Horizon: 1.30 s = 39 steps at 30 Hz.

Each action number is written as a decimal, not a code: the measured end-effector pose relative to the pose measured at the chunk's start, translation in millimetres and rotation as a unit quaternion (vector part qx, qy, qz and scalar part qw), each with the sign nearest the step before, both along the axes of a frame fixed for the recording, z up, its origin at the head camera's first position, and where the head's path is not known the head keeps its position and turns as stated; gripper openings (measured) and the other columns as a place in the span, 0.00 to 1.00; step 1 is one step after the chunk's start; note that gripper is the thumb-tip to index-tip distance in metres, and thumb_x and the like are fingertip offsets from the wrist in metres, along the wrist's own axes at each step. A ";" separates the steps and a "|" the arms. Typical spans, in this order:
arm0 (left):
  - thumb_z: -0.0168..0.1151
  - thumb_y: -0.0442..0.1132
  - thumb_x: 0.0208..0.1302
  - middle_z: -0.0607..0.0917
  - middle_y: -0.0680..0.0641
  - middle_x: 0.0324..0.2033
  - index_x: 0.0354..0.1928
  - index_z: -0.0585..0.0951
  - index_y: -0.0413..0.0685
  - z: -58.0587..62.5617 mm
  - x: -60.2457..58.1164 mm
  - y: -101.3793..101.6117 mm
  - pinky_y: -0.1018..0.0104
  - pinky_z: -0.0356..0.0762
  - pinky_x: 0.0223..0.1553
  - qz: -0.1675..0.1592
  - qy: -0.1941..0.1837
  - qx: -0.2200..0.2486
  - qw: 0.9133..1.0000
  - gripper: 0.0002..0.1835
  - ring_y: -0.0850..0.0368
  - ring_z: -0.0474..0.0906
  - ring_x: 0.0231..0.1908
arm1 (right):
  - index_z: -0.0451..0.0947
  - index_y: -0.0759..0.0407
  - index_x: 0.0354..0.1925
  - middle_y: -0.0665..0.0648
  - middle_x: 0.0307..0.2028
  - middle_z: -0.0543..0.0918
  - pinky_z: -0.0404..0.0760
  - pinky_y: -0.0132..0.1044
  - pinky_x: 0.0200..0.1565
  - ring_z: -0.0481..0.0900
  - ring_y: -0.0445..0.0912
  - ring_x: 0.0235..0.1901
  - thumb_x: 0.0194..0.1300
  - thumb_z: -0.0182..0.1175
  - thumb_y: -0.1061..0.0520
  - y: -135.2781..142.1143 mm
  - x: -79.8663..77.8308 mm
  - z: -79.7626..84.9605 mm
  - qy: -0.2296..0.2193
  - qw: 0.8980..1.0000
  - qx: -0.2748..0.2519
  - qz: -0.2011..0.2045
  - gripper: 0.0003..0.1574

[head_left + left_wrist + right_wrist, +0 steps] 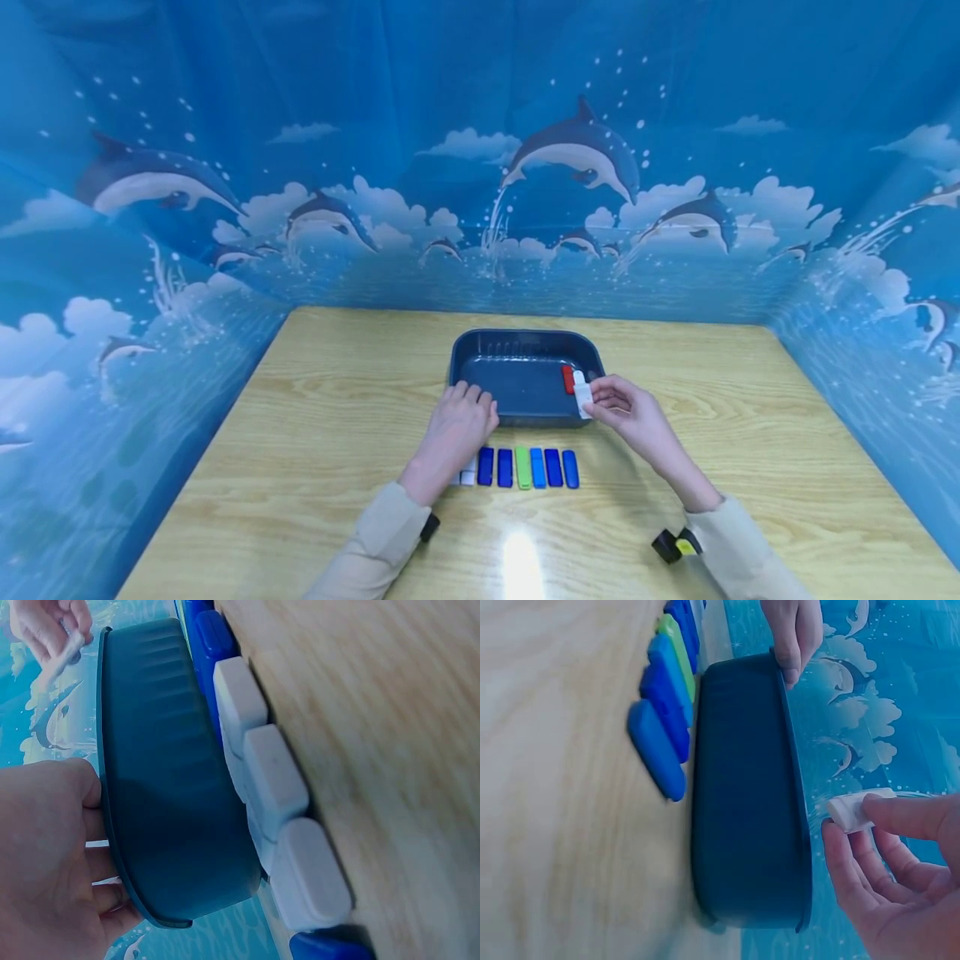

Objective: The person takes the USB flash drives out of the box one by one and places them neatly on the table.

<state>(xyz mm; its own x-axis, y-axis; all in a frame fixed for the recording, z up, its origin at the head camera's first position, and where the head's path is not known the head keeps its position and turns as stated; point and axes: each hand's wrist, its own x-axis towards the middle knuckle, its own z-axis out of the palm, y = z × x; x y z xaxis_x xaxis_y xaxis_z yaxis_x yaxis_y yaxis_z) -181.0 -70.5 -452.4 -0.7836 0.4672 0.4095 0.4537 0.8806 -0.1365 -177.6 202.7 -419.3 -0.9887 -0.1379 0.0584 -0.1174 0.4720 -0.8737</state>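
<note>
A dark blue plastic basin (525, 418) stands on the table. At its left front corner my left hand (463, 412) grips the rim, its fingers hooked over the edge in the left wrist view. My right hand (628, 412) pinches a white USB stick (582, 400) between thumb and fingers above the basin's right front side. Inside the basin, a red USB stick (567, 379) lies near the right wall, partly hidden by the white one. Before the basin runs a row of sticks: blue ones (505, 468), a green one (522, 467) and white ones (276, 776), partly covered by my left forearm in the head view.
The wooden table (750, 433) extends on both sides of the basin. A blue dolphin-print curtain (390, 167) encloses its back and sides. Another blue stick (330, 946) shows at the row's left end in the left wrist view.
</note>
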 end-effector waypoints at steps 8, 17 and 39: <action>0.56 0.44 0.75 0.82 0.51 0.28 0.33 0.83 0.47 -0.1 -0.8 0.4 0.61 0.79 0.46 0.000 0.001 0.001 1.000 0.13 0.54 0.78 0.35 | 0.77 0.68 0.52 0.62 0.43 0.84 0.85 0.39 0.45 0.84 0.46 0.41 0.66 0.67 0.64 10.0 15.3 -16.2 -0.042 0.999 0.008 -0.009 0.19; 0.56 0.44 0.75 0.82 0.51 0.28 0.34 0.83 0.47 -0.3 -1.0 0.4 0.61 0.79 0.47 0.000 -0.003 0.001 1.000 0.13 0.54 0.77 0.36 | 0.75 0.69 0.56 0.63 0.43 0.83 0.85 0.34 0.42 0.84 0.47 0.39 0.62 0.68 0.67 12.0 26.1 -28.4 -0.067 0.998 -0.014 0.001 0.25; 0.58 0.43 0.73 0.81 0.51 0.27 0.31 0.82 0.47 -1.3 -1.4 -0.1 0.62 0.78 0.44 -0.006 0.012 0.009 1.000 0.12 0.54 0.76 0.34 | 0.76 0.72 0.52 0.59 0.36 0.80 0.86 0.37 0.29 0.84 0.48 0.29 0.57 0.69 0.70 8.0 37.2 -45.0 -0.101 0.994 0.031 0.023 0.23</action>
<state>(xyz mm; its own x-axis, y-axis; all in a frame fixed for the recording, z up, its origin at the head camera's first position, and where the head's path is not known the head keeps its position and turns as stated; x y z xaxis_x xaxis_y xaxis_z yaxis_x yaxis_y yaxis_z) -182.5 -70.6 -453.7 -0.7679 0.4684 0.4369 0.4600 0.8779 -0.1327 -140.4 210.7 -464.2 -0.9720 -0.1810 -0.1501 0.0340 0.5235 -0.8513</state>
